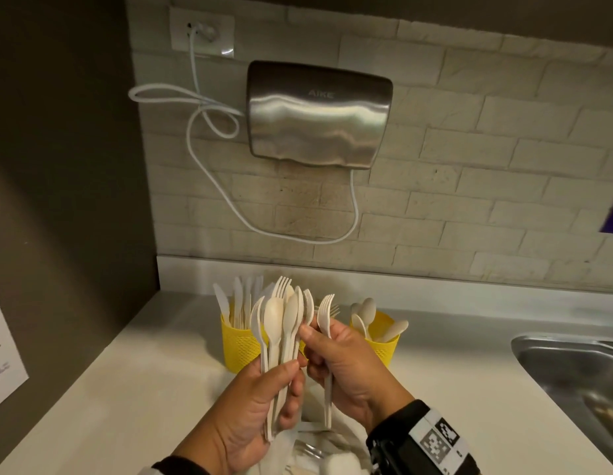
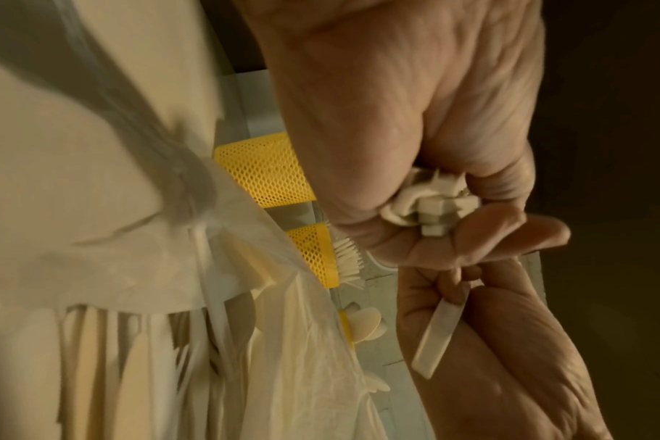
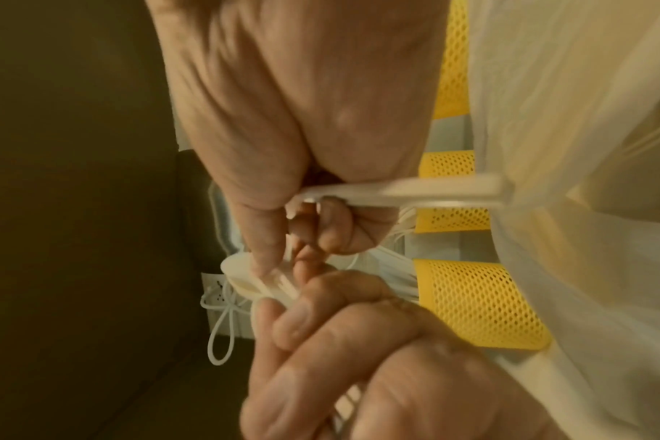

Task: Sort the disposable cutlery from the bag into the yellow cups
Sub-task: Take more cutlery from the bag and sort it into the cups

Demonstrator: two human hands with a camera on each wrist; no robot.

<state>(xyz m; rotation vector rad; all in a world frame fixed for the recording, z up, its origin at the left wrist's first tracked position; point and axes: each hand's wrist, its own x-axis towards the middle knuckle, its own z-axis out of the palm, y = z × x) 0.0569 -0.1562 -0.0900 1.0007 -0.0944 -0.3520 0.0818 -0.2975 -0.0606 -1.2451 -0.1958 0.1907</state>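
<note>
**Pale plastic cutlery, half sorted**

Pale, light and stiff, the bundle of spoons and forks (image 1: 284, 323) stands upright in the left hand (image 1: 253, 406), whose fingers wrap the handles. The right hand (image 1: 346, 368) pinches one fork (image 1: 326, 313) just beside it. The pieces look slippery, so a handle grip seems best. Beyond stand the left yellow cup (image 1: 238, 347) with knives and the right yellow cup (image 1: 383, 347) with spoons. The bag (image 1: 332, 454) lies near on the white counter (image 1: 126, 389); a steel sink (image 1: 572, 365) sits right, a hand dryer (image 1: 318, 114) on the brick wall.

White counter (image 1: 133, 378), yellow cups (image 1: 239, 347), bag (image 1: 332, 454)

Matt plastic cutlery (image 1: 281, 323), mesh cups (image 1: 238, 344)
</note>
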